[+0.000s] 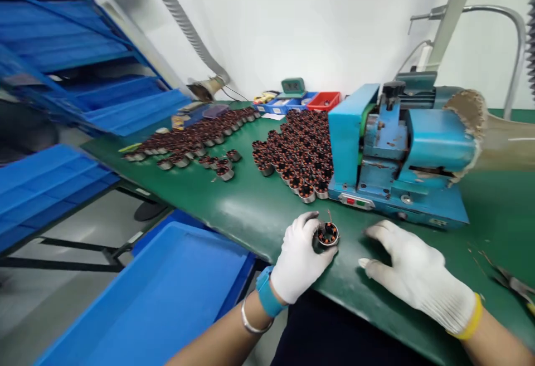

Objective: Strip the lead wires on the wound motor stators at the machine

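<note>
Near the front edge of the green bench, my left hand (303,254) in a white glove grips a motor stator (328,234), a metal ring with copper windings inside. A thin wire sticks up from its far side. To the right, my gloved right hand (412,266) is held over the bench with thumb and fingers apart and nothing between them. A blue machine (397,154) with a red and a green button stands just behind my hands. Left of it, many similar stators (292,149) are packed close together.
More stators (196,137) lie in rows at the bench's left. Pliers (514,285) rest at the right edge. A blue tray (167,293) sits below the bench front. Small bins (324,100) and a green clock (293,86) stand by the wall; blue shelving (75,59) is at left.
</note>
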Motion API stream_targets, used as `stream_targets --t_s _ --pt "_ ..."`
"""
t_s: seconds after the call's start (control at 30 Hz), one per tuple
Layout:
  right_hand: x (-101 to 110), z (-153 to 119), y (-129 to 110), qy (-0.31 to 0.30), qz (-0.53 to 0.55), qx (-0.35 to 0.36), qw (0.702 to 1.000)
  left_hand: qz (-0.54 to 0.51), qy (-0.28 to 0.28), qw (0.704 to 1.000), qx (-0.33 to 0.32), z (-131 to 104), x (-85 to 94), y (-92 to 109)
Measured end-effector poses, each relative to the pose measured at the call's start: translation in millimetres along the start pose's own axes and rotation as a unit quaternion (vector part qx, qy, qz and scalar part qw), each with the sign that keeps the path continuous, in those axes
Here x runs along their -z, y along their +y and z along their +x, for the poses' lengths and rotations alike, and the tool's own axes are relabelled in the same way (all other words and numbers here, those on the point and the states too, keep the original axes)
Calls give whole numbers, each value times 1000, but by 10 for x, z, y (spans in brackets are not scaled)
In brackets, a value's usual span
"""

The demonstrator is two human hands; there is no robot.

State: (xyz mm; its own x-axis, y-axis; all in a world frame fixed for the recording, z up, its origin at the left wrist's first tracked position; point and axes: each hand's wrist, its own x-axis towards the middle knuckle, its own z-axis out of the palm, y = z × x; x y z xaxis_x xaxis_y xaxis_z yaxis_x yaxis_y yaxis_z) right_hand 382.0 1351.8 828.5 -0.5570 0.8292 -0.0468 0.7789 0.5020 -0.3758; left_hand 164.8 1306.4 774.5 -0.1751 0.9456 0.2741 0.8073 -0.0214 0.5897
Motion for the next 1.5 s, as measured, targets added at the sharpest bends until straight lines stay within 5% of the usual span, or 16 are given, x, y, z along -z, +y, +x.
stream_targets --t_s 0.13,0.27,0.4,0.53,0.63,0.73,0.93,1.23,1.43,1.5 --pt "50 -1 -99 -40 40 4 998 -165 -122 978 24 -58 -19 262" --pt "128 27 -43 -34 246 -52 967 -260 -130 956 -36 175 -3 452" --pt "195 42 112 52 427 -31 902 -213 -126 957 -152 532 66 637" --pt "265 35 212 143 433 -64 888 -173 -154 949 -213 823 132 848" --pt "299 50 232 176 493 -93 847 -203 -167 947 -185 923 86 963" --pt "285 96 245 186 604 -101 768 -271 -164 937 -144 927 -65 1025" --pt "235 207 276 246 678 -105 685 -323 -86 939 -81 886 -298 1109" --pt "248 309 264 255 734 -92 622 -288 -30 954 -80 932 -276 1264" --pt "211 315 298 248 742 -72 618 -298 -10 950 -88 915 -380 1198" --pt "244 255 285 241 722 -67 646 -295 -6 950 -102 877 -387 1149"
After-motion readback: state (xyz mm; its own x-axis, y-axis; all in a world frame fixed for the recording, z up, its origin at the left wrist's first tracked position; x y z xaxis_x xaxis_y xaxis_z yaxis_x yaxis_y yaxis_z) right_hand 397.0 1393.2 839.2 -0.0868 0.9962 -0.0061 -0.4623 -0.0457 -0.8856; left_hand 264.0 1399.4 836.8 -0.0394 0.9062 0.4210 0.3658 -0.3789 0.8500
